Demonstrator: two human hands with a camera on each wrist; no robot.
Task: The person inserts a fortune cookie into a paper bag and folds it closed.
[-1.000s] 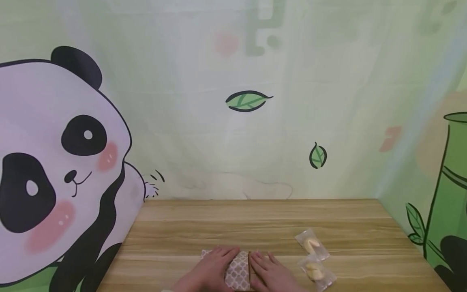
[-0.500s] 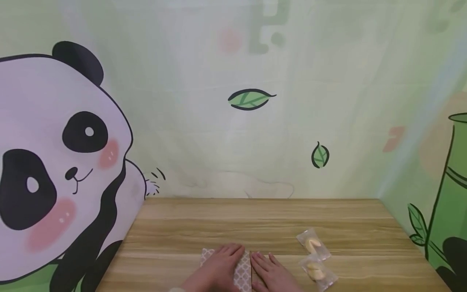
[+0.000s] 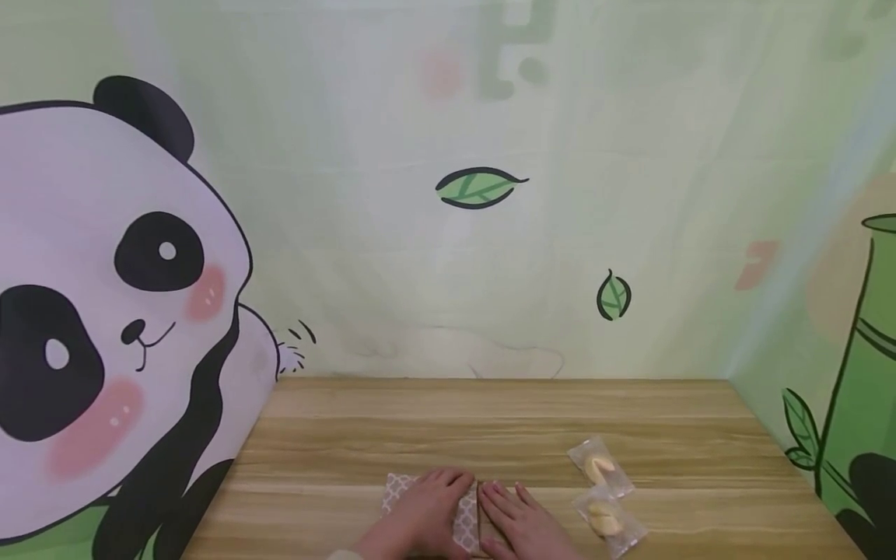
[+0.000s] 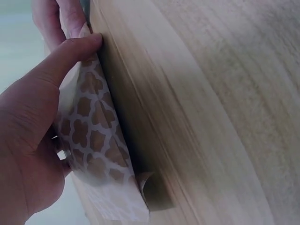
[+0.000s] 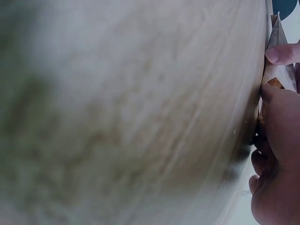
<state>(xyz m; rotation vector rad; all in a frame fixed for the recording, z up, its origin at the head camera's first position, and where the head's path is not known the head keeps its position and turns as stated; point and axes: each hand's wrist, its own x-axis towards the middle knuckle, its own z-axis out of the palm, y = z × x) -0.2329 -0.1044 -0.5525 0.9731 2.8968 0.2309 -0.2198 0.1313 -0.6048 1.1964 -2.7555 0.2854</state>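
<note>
A paper bag (image 3: 464, 523) with a white lattice print over brown lies flat on the wooden table, its upper left corner sticking out past my left hand. My left hand (image 3: 434, 509) arches over the bag, thumb at the near edge and fingers toward the far one. Seen from the left wrist, that thumb (image 4: 77, 49) hooks over the bag's edge, and a small flap stands out at the bag's other end. My right hand (image 3: 523, 523) rests with straight fingers along the right end of the bag. From the right wrist, both thumbs meet beside the bag (image 5: 277, 35).
Two wrapped cookies in clear packets, an upper one (image 3: 599, 467) and a lower one (image 3: 607, 519), lie right of my right hand. The wooden table (image 3: 336, 435) meets a cloth backdrop (image 3: 392, 257) printed with a panda, leaves and bamboo.
My left hand has slid to the right across the bag, toward my right hand, uncovering the upper left corner. The right hand and the cookies stay about where they were.
</note>
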